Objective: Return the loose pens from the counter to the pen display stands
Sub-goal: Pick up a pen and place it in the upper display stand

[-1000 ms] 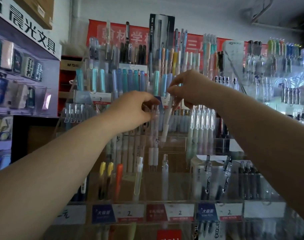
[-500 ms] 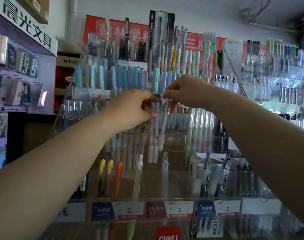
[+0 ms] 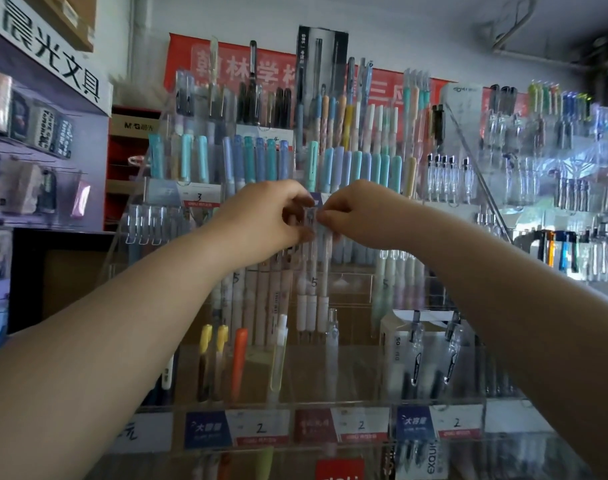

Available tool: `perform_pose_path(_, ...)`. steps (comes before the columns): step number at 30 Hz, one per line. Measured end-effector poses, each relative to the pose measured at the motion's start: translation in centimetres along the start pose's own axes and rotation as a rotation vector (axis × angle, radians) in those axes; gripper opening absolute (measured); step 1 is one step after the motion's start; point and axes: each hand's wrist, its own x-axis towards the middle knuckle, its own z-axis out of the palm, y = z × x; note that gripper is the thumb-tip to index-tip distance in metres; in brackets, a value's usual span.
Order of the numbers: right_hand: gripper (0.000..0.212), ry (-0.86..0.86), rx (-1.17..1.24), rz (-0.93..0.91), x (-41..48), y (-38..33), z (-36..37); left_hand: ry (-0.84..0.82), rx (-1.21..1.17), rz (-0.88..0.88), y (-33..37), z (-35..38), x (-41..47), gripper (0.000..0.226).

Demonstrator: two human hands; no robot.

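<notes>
A tiered clear acrylic pen display stand (image 3: 330, 403) fills the middle of the view, with rows of pastel, white and coloured pens. Both my hands are raised to its middle tier. My right hand (image 3: 361, 213) pinches the clear top of a pale pink-white pen (image 3: 325, 271) that hangs nearly upright among the white pens of the slot marked 5. My left hand (image 3: 271, 216) is curled beside it, its fingertips touching the tops of the neighbouring pens; whether it grips one is hidden.
A second clear stand (image 3: 555, 202) with more pens rises at the right. Purple shelves (image 3: 36, 140) with small packaged goods hang at the left. Price labels marked 2 (image 3: 261, 427) line the lowest tier's front. A red banner (image 3: 254, 67) covers the wall behind.
The right hand has moved left and down toward the left hand, and the pen has swung from tilted to nearly upright in the slot. The two hands now almost touch.
</notes>
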Motion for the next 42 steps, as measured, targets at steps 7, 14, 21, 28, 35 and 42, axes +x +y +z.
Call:
perform_pose_path(7, 0.031, -0.079, -0.186, -0.036, -0.9, -0.4, 0.1, 0.012, -0.01, -0.014, -0.2, 0.1, 0.0, 0.033)
perform_pose_path(14, 0.047, 0.018, -0.157, -0.055, -1.4, -0.5, 0.2, 0.129, 0.066, 0.036, 0.0, 0.7, -0.6, 0.039)
perform_pose_path(21, 0.039, 0.055, -0.074, -0.058, -1.5, -0.1, 0.4, 0.224, 0.064, 0.069, 1.1, -1.0, -2.2, 0.028)
perform_pose_path(28, 0.035, 0.076, -0.05, -0.044, -1.9, -0.3, 0.7, 0.234, 0.02, -0.015, 0.3, -2.5, -5.5, 0.02)
perform_pose_path(35, 0.042, 0.085, -0.01, -0.045, -1.6, -0.1, 0.7, 0.239, 0.001, -0.067, -1.2, -3.1, -7.6, 0.019)
perform_pose_path(42, 0.027, 0.28, 0.102, -0.048, -2.3, -1.5, 0.0, 0.287, 0.021, -0.129, -4.1, -5.1, -11.9, 0.016)
